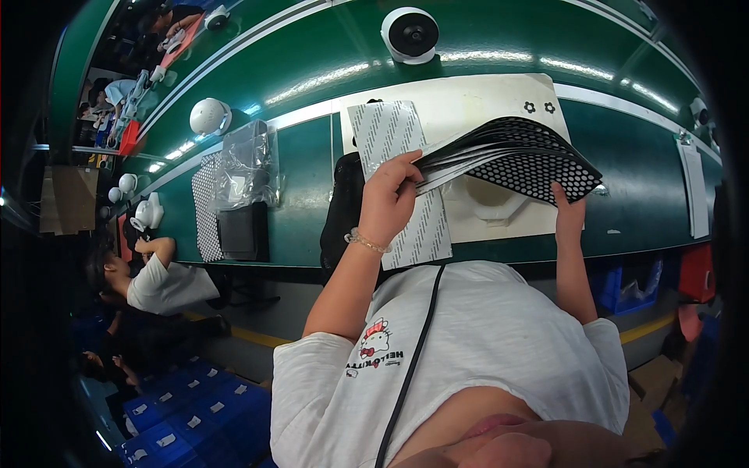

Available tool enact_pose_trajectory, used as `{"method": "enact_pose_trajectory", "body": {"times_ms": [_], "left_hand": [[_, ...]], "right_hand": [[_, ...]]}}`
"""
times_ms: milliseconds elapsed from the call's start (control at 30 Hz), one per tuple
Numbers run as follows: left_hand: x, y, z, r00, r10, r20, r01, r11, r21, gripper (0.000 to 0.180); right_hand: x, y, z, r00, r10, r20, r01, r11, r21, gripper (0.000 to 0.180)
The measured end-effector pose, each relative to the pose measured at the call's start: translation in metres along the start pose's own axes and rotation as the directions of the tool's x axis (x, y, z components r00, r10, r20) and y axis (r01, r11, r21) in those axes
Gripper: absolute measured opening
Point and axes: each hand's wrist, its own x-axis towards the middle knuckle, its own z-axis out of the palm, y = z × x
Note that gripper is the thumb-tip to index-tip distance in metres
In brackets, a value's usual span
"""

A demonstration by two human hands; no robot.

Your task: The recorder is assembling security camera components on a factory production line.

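Head view of a green workbench [304, 195] with a white stripe along its far side. The left hand [388, 199], with a beaded bracelet [367, 242] at the wrist, is closed around one end of a fanned stack of thin black perforated sheets with a honeycomb hole pattern [515, 156]; thumb and fingers pinch the sheet edges together. The stack is held in the air above a white rectangular work mat [468, 101], its free ends spreading apart toward the right. The right hand [569, 214] reaches up to the stack's lower right corner, fingers extended and touching the underside of the lowest sheet; whether they grip it cannot be told.

Below the left hand, a grey-striped rectangular sheet [390, 132] lies flat on the mat and bench, running toward the bench's near edge. A black pile of material [343, 210] lies just beside it. Further left stand a clear plastic bag of dark parts [248, 164], a black box [242, 230] and a white dotted sheet [207, 203]. Two small black flower-shaped parts [539, 108] lie at the mat's far right corner. A round white camera [409, 33] sits at the far side of the bench. A second person in a white shirt [168, 285] works at the left.
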Motion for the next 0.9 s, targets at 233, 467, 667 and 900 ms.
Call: {"method": "enact_pose_trajectory", "body": {"times_ms": [233,467,667,900], "left_hand": [[-0.002,0.009,-0.001,0.990,0.058,0.127,-0.068,0.995,0.076,0.019],[-0.002,0.002,0.001,0.955,0.248,0.161,-0.278,0.940,0.198,0.019],[-0.011,0.007,-0.022,0.968,0.243,0.058,-0.242,0.970,-0.021,0.024],[-0.029,-0.026,-0.008,0.991,0.070,0.117,-0.039,0.969,-0.244,0.070]], "right_hand": [[0.000,-0.001,0.000,1.000,-0.004,0.015,0.004,1.000,0.008,0.052],[0.001,0.004,-0.005,1.000,0.024,-0.014,-0.024,0.999,-0.031,0.054],[-0.002,0.013,-0.029,1.000,-0.004,0.012,0.003,0.996,0.085,0.037],[0.011,0.001,-0.050,0.962,0.164,0.220,-0.151,0.986,-0.074,0.038]]}}
